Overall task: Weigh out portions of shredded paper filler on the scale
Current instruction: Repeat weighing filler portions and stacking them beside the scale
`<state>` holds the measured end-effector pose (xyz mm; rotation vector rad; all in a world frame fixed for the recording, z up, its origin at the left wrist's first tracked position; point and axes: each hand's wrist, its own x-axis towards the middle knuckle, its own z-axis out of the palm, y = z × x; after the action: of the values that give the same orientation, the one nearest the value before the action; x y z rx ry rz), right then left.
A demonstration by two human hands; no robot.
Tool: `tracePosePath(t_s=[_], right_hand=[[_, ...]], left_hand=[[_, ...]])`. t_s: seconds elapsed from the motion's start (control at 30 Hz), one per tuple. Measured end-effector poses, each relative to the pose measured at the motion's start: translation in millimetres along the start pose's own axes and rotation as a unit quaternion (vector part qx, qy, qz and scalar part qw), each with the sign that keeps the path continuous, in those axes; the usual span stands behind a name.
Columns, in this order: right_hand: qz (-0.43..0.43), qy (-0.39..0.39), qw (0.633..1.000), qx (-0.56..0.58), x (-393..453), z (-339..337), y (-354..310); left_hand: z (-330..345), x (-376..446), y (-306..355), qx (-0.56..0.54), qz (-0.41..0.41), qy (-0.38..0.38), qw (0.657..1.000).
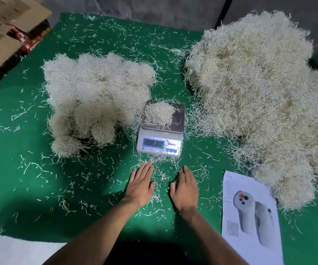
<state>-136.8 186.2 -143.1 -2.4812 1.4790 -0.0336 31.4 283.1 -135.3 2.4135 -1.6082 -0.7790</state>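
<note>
A small clump of shredded paper filler (159,113) sits on the pan of the digital scale (161,131), whose reading is too blurred to tell. Both the left hand (141,185) and right hand (185,187) lie flat, fingers spread, holding nothing, on the green desk (30,178) just in front of the scale. Left of the scale lies a heap of rounded clumps (95,98), probably finished portions, while the big loose pile (259,100) to its right suggests much remains.

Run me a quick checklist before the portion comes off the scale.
1. Portion sits on the scale pan: ok.
2. Left hand and right hand off the scale, flat on the green mat: ok.
3. Display reading legible: cannot tell, strands lie over it.
4. Portion clear of the left pile: cannot tell, edges nearly meet.
5. Big right pile off the pan: ok.
</note>
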Motion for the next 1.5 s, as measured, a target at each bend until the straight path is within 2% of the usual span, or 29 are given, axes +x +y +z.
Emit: tracePosePath(t_s=[0.1,0.17,0.23,0.3,0.43,0.53,0.63,0.7,0.77,0.83,0.93,1.0,1.07,1.17,1.23,1.33,1.43,1.47,1.5], right_hand=[[-0.039,-0.019,0.998,-0.037,37.1,-25.8,11.6],[-0.040,-0.001,0.999,-0.008,73.3,-51.0,14.8],[-0.024,0.041,0.996,0.080,107.8,-77.2,7.8],[0.007,0.037,0.977,0.209,139.6,-98.4,-7.6],[0.070,0.015,0.931,0.358,190.9,-124.3,-42.2],[0.081,-0.002,0.894,0.442,215.9,-126.1,-62.8],[0.102,-0.047,0.840,0.530,228.8,-122.4,-76.0],[0.093,-0.051,0.829,0.549,233.4,-119.9,-78.7],[0.070,-0.051,0.811,0.579,235.5,-120.5,-78.4],[0.061,-0.042,0.809,0.582,237.2,-124.1,-76.6],[0.064,0.026,0.852,0.519,240.9,-132.1,-69.4],[0.078,0.059,0.860,0.502,246.6,-137.3,-61.3],[0.125,0.076,0.864,0.482,253.8,-142.9,-51.5],[0.199,0.069,0.845,0.491,267.4,-153.5,-38.9],[0.210,0.069,0.838,0.499,274.7,-158.1,-35.3],[0.215,0.059,0.843,0.489,287.4,-165.0,-31.1],[0.283,0.059,0.820,0.494,299.0,-184.4,8.5],[0.295,0.074,0.818,0.488,302.1,-193.5,28.0],[0.281,0.093,0.835,0.464,303.1,-201.1,46.2]], left_hand=[[-19.8,9.8,-2.6,-0.081,-0.006,0.038,0.996],[-42.8,23.0,-3.4,-0.104,0.002,0.091,0.990],[-68.4,39.8,-1.4,-0.132,0.013,0.126,0.983],[-94.6,60.0,4.6,-0.197,0.009,0.154,0.968],[-141.8,108.1,26.9,-0.347,-0.040,0.218,0.911],[-168.4,143.7,40.4,-0.410,-0.098,0.215,0.881],[-184.5,176.3,46.9,-0.391,-0.141,0.168,0.894],[-188.9,193.4,48.4,-0.380,-0.156,0.136,0.901],[-189.4,206.0,47.9,-0.399,-0.163,0.120,0.894],[-187.2,211.2,52.2,-0.431,-0.160,0.098,0.883],[-182.5,211.7,66.9,-0.486,-0.174,0.069,0.854],[-178.4,211.1,74.3,-0.478,-0.187,0.064,0.856],[-177.1,205.7,84.8,-0.481,-0.194,0.040,0.854],[-176.1,199.2,105.9,-0.575,-0.188,-0.001,0.797],[-179.4,199.1,119.3,-0.609,-0.197,0.019,0.768],[-186.6,196.2,134.5,-0.630,-0.178,0.048,0.755],[-188.6,185.4,128.3,-0.578,-0.154,0.146,0.788],[-187.8,184.4,121.1,-0.561,-0.141,0.177,0.797],[-186.5,182.6,114.5,-0.556,-0.119,0.192,0.800]])
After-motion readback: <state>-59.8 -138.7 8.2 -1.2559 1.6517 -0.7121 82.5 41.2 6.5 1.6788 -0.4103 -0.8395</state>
